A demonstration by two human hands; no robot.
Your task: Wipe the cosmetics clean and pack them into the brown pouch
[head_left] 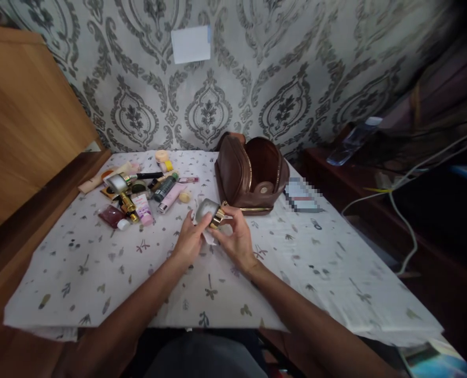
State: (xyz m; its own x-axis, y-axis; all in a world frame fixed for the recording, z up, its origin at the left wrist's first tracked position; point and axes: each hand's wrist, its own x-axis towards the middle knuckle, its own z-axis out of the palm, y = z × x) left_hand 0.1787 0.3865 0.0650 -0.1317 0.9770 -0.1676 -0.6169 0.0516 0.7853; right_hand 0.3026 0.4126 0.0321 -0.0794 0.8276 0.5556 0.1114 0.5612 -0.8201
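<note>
Above the middle of the table, both hands hold a greyish perfume bottle [205, 208] with a shiny gold cap [218, 216]. My left hand [188, 239] has its thumb and fingers closed round the glass body. At the cap end, my right hand [238, 239] grips with thumb and fingertips. A white wipe or tissue [209, 238] hangs below the bottle, partly hidden by the fingers. Just behind my right hand stands a brown toiletry bag [233, 168], its zipped top gaping and its dark inside showing.
Several cosmetics lie left, including a dark green tube [165, 187], a pink tube [172, 198], a small purple-white tube [143, 210] and a dark red bottle [113, 217]. A blurred-out flat item [303, 195] lies right of the bag. A clear water bottle [353, 142] and white cables [408, 220] are beyond.
</note>
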